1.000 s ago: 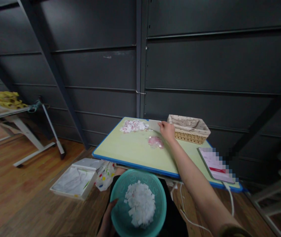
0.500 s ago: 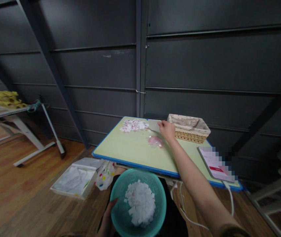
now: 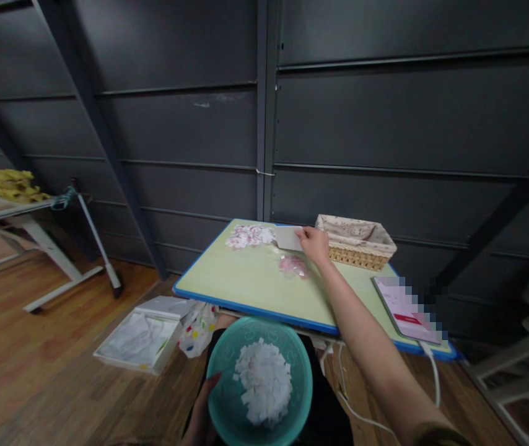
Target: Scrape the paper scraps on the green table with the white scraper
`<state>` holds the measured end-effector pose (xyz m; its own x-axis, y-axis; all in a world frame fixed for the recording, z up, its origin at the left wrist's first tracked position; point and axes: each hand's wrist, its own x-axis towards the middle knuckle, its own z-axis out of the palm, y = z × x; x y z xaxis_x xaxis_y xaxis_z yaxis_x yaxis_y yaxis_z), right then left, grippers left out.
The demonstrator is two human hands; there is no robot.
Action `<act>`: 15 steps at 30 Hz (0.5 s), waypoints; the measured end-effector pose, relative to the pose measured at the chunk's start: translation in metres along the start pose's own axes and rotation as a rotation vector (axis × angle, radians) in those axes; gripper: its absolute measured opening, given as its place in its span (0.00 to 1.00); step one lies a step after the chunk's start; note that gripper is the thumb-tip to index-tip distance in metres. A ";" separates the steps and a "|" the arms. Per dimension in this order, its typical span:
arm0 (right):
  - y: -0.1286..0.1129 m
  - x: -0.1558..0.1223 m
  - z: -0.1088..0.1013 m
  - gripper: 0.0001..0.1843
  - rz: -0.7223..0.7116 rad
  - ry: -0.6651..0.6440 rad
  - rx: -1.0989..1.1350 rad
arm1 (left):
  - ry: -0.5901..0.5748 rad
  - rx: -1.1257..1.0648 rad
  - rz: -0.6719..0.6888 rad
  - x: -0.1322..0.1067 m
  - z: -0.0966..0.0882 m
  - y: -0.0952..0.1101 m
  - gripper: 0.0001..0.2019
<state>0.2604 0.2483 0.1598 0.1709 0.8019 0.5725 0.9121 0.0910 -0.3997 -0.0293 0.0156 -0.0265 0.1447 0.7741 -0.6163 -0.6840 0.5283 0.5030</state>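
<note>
1. While some yellow, bumpy stuff [image 3: 11, 187] sits on a far desk with white legs [image 3: 44, 241], a flat white box [image 3: 170, 347] with its lid folded back lies on the floor, and a see-through plastic bag with bright spots [image 3: 198, 334] is just beside it.

2. Next is the left hand [image 3: 202, 406]. Its grip has hold of the left side of a round, blue-green plastic bowl [image 3: 300, 365], thumb over the rim. The fingers are hidden, so I can't tell how tight it is. A heap of little white bits [image 3: 267, 384] lies inside the bowl.

3. At the back left of the pale yellow desk with blue edges [image 3: 231, 279] lies a pile of white and pink bits [image 3: 249, 236].

4. A thin white card [image 3: 288, 238] is at the pile's right edge. A patch of shiny pink bits [image 3: 292, 266] lies nearer the person.

5. The right hand [image 3: 313, 243] pinches the card's right end; its grip is snug. The step in hand looks like working the card by the pile. The next move seems to need a low edge, a gentle push and a steady bowl.

6. Last come a woven tan basket with a cloth lining [image 3: 360, 255] and a flat tablet [image 3: 393, 300].
</note>
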 end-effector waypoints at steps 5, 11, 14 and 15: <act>-0.002 -0.002 0.002 0.18 -0.048 -0.008 0.027 | 0.082 -0.035 0.007 -0.003 0.005 0.001 0.36; -0.003 -0.001 0.001 0.17 -0.065 -0.020 0.100 | -0.015 -0.021 0.010 0.005 -0.003 -0.004 0.35; -0.002 0.000 -0.002 0.17 -0.047 -0.002 0.133 | 0.000 0.006 0.008 0.008 -0.009 -0.006 0.35; -0.001 0.000 -0.003 0.17 -0.037 0.005 0.135 | 0.009 0.012 0.011 0.008 -0.010 -0.006 0.35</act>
<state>0.2604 0.2467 0.1628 0.1400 0.7933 0.5924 0.8594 0.1997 -0.4706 -0.0313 0.0153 -0.0412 0.1303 0.7769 -0.6160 -0.6771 0.5236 0.5171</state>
